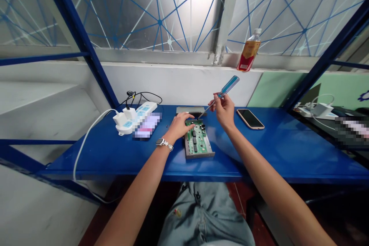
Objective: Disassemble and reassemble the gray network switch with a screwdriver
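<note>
Desk edge [207, 176] lies near flat green circuit board [198, 141]; left hand [179, 124] spreads fingers; right hand [225, 110] pinches slim-shafted screwdriver [230, 85].

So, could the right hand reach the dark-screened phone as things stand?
Probably yes: nothing visible stands between the right hand and the dark-screened phone, though that hand holds a screwdriver.

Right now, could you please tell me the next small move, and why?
I would perhaps settle the screwdriver firmly at the far edge of the circuit board before turning it: the right hand holds it slanted, tip near that edge, contact too small to tell, and the left hand is at the board's left side.
</note>
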Tool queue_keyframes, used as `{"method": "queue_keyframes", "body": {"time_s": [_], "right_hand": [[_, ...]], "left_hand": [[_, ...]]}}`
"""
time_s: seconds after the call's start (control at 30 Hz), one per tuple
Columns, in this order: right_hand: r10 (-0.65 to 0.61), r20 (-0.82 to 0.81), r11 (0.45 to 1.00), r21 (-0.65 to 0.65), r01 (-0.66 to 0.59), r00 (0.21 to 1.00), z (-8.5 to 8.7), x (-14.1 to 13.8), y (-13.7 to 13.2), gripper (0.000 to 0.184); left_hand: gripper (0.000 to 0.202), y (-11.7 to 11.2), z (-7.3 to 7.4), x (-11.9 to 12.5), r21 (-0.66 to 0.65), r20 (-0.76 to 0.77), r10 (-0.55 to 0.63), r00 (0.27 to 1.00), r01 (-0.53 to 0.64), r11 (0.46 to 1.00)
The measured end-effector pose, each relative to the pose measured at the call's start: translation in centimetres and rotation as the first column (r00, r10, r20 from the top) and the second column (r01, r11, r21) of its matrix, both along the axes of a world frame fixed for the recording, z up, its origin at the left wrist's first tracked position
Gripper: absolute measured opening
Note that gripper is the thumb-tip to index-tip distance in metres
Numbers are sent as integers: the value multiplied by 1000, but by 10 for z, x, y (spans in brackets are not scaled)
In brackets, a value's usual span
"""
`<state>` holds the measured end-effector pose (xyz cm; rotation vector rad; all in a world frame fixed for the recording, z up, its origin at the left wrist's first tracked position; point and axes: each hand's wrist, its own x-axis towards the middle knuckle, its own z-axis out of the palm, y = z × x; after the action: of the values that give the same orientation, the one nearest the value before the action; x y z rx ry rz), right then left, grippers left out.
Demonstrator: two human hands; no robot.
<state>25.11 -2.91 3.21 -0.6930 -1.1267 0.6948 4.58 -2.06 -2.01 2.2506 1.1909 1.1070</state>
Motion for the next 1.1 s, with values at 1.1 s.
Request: {"method": "queue_keyframes", "body": {"time_s": [1.1], "right_hand": [[-4,332,997,69,-20,943,19,-12,16,35]], "left_hand": [[20,-10,1,13,30,-88,104,991,-101,994]]}}
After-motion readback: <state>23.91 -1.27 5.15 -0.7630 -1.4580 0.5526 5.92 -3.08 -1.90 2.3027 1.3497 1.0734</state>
